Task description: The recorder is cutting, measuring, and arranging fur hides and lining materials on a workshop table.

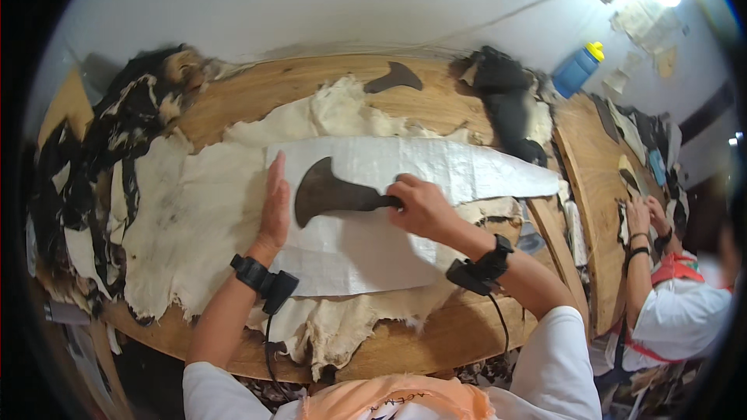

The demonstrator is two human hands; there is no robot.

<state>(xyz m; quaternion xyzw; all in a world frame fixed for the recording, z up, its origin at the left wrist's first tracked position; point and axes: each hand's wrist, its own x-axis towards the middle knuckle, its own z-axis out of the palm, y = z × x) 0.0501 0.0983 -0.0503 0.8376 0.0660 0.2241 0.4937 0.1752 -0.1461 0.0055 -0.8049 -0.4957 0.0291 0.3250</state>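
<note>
In the middle of the table a pale hide (187,218) lies spread out, with a shiny white pattern sheet (373,257) flat on top of it. My right hand (420,206) grips the short handle of a fan-shaped leather knife (334,190), its broad dark blade pointing left above the sheet. Whether the blade touches the sheet, I cannot tell. At the sheet's left edge, my left hand (275,202) stands edge-on with stretched fingers and holds nothing. It is close to the blade's curved edge.
A second dark blade (394,78) lies on the wooden table (264,97) behind the hide. Black-and-white furry hides (109,132) heap up at the left, with more (502,101) at the back right. A blue bottle (577,70) stands beyond. A co-worker (669,288) handles something at the right.
</note>
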